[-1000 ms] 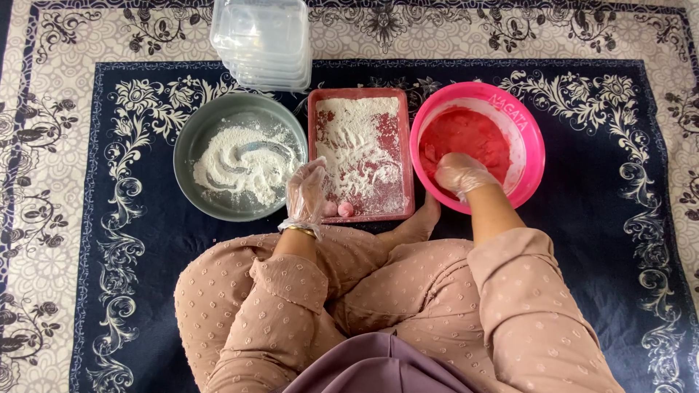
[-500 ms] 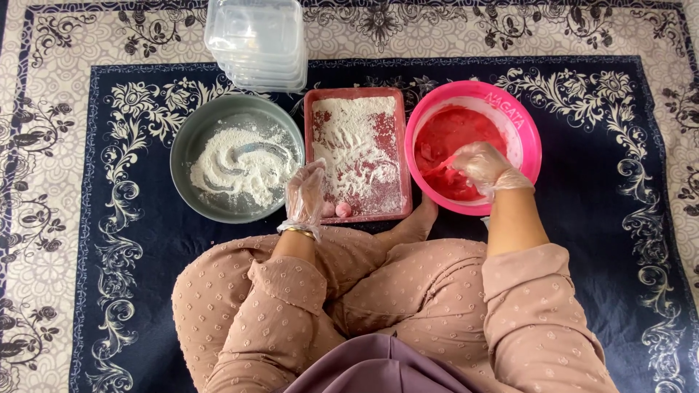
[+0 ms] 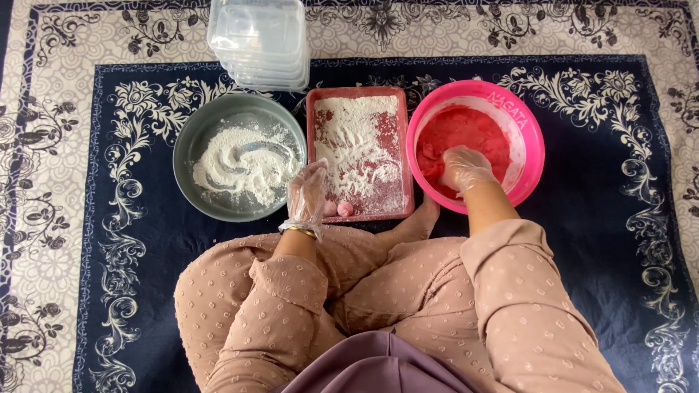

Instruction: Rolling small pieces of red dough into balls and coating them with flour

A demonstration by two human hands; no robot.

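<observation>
I sit cross-legged on a carpet with clear plastic gloves on both hands. My right hand (image 3: 466, 169) reaches into a pink bowl (image 3: 534, 142) and presses into the red dough (image 3: 459, 131) inside it. My left hand (image 3: 307, 198) hovers, fingers loosely apart, by the near left corner of a red rectangular tray (image 3: 317, 145) dusted with white flour. Two small pink dough balls (image 3: 338, 209) lie at the tray's near edge, just right of that hand. A grey round bowl (image 3: 191, 138) with flour stands left of the tray.
A stack of clear plastic containers (image 3: 258, 40) stands beyond the grey bowl and tray. A dark blue and cream patterned carpet (image 3: 604, 240) lies under everything. My folded legs in beige dotted trousers (image 3: 408, 291) fill the near middle.
My right hand has moved from the pink bowl's near rim deeper into the red dough. My left hand has stayed by the tray corner.
</observation>
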